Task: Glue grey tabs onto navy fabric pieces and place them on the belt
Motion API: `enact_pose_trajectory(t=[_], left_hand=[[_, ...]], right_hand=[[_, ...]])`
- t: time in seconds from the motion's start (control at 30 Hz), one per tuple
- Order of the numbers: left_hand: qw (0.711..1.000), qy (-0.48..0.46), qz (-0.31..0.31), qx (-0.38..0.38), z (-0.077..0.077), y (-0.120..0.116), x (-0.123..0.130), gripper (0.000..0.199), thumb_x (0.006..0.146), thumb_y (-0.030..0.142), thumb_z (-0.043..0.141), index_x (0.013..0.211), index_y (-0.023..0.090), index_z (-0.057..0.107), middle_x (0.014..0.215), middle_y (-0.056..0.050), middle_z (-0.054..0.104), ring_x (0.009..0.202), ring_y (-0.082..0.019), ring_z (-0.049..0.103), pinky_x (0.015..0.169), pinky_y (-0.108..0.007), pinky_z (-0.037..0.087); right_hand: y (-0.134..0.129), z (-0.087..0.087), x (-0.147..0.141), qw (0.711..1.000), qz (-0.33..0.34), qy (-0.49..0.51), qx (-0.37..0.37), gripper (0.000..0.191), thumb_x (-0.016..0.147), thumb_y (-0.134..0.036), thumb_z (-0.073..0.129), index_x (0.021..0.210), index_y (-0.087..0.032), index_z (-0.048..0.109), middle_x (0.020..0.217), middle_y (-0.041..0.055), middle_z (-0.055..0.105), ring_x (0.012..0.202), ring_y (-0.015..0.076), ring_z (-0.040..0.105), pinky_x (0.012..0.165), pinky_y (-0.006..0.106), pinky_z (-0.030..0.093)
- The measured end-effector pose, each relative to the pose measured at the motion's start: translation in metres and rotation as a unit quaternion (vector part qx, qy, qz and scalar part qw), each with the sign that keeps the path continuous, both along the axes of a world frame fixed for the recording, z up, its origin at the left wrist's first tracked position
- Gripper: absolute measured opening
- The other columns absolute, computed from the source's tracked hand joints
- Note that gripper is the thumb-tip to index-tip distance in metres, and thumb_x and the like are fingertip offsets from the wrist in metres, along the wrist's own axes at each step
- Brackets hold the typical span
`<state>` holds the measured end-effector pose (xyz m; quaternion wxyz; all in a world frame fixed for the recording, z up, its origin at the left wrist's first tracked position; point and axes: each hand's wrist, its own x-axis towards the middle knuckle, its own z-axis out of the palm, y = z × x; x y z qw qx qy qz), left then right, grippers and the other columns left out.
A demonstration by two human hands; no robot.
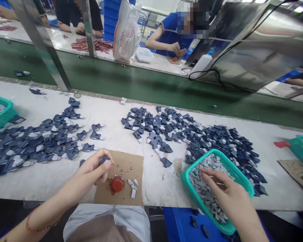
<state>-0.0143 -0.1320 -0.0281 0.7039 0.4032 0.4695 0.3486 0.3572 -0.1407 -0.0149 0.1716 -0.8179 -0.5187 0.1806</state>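
My left hand (pixel 97 168) is closed on a dark blue plastic part (pixel 104 160), mostly covered by the fingers. It hovers over a piece of brown cardboard (pixel 136 161). On that cardboard sit a small red cap (pixel 117 184) with wet drops around it and several light grey pieces (pixel 133 188). At the right, my right hand (pixel 223 190) reaches into a green basket (pixel 218 153) full of small grey pieces (pixel 208 185). Its thumb and fingertips come together at the pieces; whether one is between them is too small to tell.
Dark blue parts lie in piles at the left (pixel 47 141) and on the right (pixel 222 144). Another green basket (pixel 2 116) stands at the left edge. A green conveyor belt (pixel 141 80) runs behind the table, with a metal post (pixel 44 43) near it. Co-workers sit across.
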Motion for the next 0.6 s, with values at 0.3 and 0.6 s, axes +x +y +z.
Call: enact_pose_trajectory(t=[0.3, 0.6], left_hand=[[0.930, 0.312, 0.070, 0.180, -0.005, 0.128, -0.013, 0.015, 0.091, 0.036, 0.045, 0.086, 0.022, 0.047, 0.050, 0.009, 0.033, 0.043, -0.011, 0.033, 0.045, -0.022, 0.027], [0.811, 0.505, 0.109, 0.275, -0.030, 0.299, -0.041, 0.028, 0.093, 0.031, 0.060, 0.115, 0.015, 0.061, 0.117, -0.010, 0.063, 0.101, -0.023, 0.063, 0.086, -0.044, 0.053]], right_hand=[[0.007, -0.026, 0.020, 0.992, 0.121, -0.027, -0.028, 0.034, 0.079, -0.049, 0.053, 0.086, -0.023, 0.075, 0.084, 0.0090, 0.075, 0.069, 0.0274, 0.069, 0.055, 0.035, 0.053], [-0.004, -0.034, 0.049, 0.988, 0.134, 0.000, 0.075, 0.038, 0.082, -0.053, 0.058, 0.099, -0.024, 0.075, 0.101, 0.0098, 0.074, 0.085, 0.0284, 0.071, 0.054, 0.030, 0.056]])
